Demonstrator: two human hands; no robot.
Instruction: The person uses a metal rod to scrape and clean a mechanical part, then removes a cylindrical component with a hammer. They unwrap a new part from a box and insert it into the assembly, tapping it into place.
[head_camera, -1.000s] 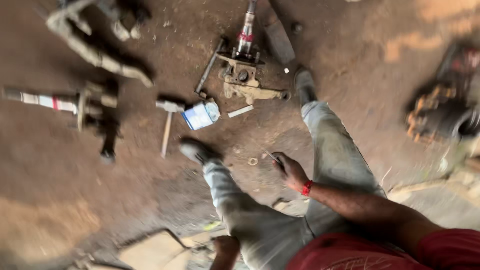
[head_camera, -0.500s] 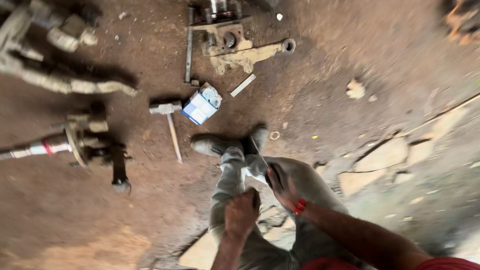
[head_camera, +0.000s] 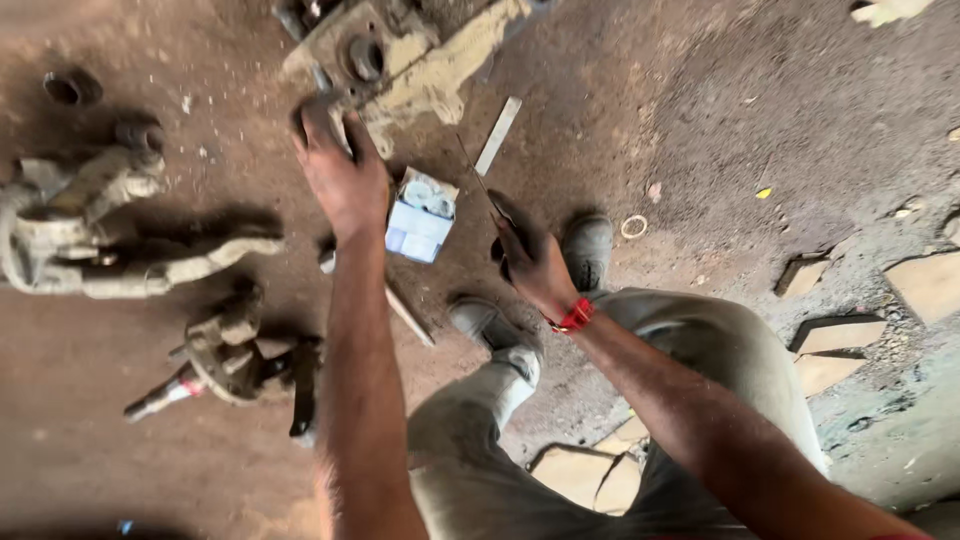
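My left hand (head_camera: 340, 175) reaches forward, its fingers curled over the near edge of a dirty tan metal housing (head_camera: 420, 65) with a round bore, which lies on the dirt floor. My right hand (head_camera: 530, 258), with a red wristband (head_camera: 572, 317), is closed on a thin dark metal rod (head_camera: 478, 175) that points up toward the housing. A small blue and white box (head_camera: 420, 215) lies between the two hands. A flat metal strip (head_camera: 498, 135) rests beside the housing. A hammer (head_camera: 408, 315) lies partly under my left forearm.
Large grimy steering-knuckle parts (head_camera: 100, 235) and a shaft assembly (head_camera: 220, 360) lie to the left. A dark ring (head_camera: 70, 88) sits far left, a small washer (head_camera: 633, 226) to the right. My shoes (head_camera: 590, 250) and knees fill the centre. Broken stone slabs (head_camera: 920, 285) edge the right.
I have leaned in toward the housing. My left hand moved from my knee out onto the housing's edge. My right hand came forward with the thin rod still in it.
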